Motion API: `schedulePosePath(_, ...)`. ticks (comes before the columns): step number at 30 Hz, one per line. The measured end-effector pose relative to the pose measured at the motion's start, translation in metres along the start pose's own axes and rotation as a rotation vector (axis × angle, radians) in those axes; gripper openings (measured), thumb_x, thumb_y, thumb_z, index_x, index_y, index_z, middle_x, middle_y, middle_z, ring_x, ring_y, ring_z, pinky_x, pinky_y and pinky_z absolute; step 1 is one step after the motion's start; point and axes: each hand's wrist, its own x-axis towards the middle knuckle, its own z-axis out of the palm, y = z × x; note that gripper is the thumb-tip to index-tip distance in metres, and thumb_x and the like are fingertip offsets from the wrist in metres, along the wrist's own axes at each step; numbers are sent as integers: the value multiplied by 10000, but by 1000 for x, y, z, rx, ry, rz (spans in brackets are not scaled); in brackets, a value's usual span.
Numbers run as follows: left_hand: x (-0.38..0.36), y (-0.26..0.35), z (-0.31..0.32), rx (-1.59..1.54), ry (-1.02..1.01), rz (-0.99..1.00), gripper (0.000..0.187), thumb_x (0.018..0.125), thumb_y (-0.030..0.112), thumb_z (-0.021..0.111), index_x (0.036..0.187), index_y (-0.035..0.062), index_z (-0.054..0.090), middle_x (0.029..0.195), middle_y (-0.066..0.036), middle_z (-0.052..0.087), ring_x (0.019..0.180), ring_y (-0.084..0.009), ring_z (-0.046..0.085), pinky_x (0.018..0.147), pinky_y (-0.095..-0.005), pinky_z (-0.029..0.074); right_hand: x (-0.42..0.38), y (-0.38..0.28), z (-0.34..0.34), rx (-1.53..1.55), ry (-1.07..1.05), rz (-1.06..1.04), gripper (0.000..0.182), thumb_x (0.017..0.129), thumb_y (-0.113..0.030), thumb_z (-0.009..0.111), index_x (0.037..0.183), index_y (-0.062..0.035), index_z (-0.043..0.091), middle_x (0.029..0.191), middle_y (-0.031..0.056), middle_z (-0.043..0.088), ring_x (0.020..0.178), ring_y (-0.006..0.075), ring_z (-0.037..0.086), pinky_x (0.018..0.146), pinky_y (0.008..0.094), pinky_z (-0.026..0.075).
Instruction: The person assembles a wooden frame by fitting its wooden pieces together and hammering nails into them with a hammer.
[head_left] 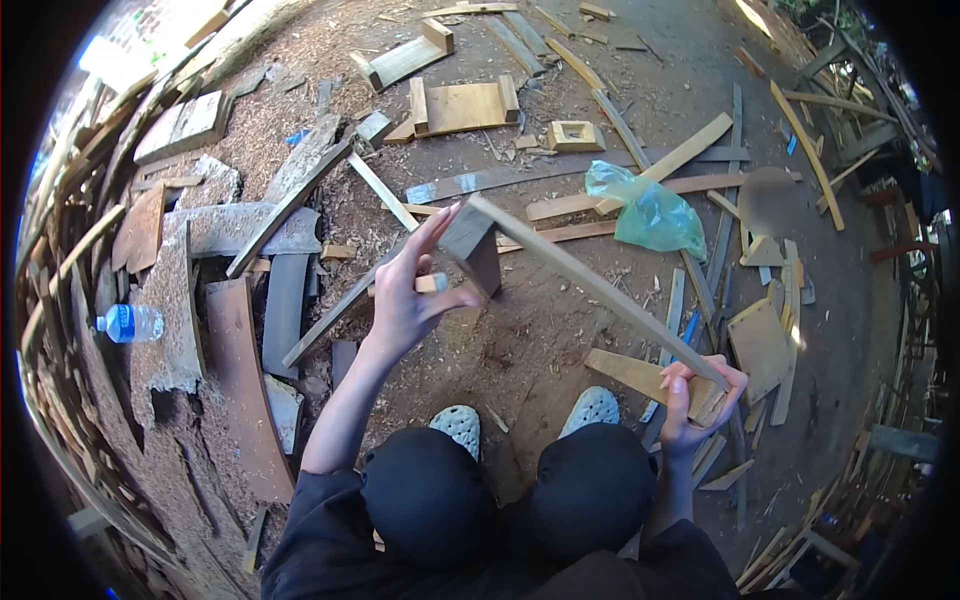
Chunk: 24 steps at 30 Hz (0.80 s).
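Right hand (690, 405) low at your right side, fingers and thumb closed around the near end of a wooden frame (600, 291), at its end block (708, 402). Left hand (405, 295) raised, fingers stretched up along the outer side of the far block (478, 255), thumb held apart below. A short pale stick (430, 284) shows at your left palm; cannot tell whether you grip it. The frame slants between your hands, off the ground, beyond your dark-clad knees (430, 495).

Pale clogs (457, 428) on bare soil just past the knees. A tapered board (628, 372) near your right hand, partly hidden by it. Out left, a water bottle (135, 323) on its side on a rough slab (180, 340).

Farther out, a green plastic bag (658, 215) draped over loose planks (690, 155). Beyond it, a notched block (575, 136), then two boards with raised ends (465, 107) among scattered chips.
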Motion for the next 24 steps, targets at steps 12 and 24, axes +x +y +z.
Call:
schedulePosePath(12, -42, -173, -27, 1056, -292, -614, 600, 756, 441, 897, 1125, 23, 676, 1091, -183, 740, 982, -354, 748, 824, -477, 596, 13, 10, 6, 141, 130, 78, 428, 947, -33, 677, 1296, -32, 428, 1019, 104, 598, 862, 182, 643, 817, 403, 577)
schedulePosePath(24, -65, -226, -34, 1115, -214, -257, 120, 882, 111, 637, 962, 44, 695, 770, -156, 738, 729, -332, 754, 621, -469, 570, 55, 45, 25, 307, 335, 312, 176, 981, -147, 703, 918, -73, 556, 722, 13, 541, 615, 121, 542, 681, 338, 520)
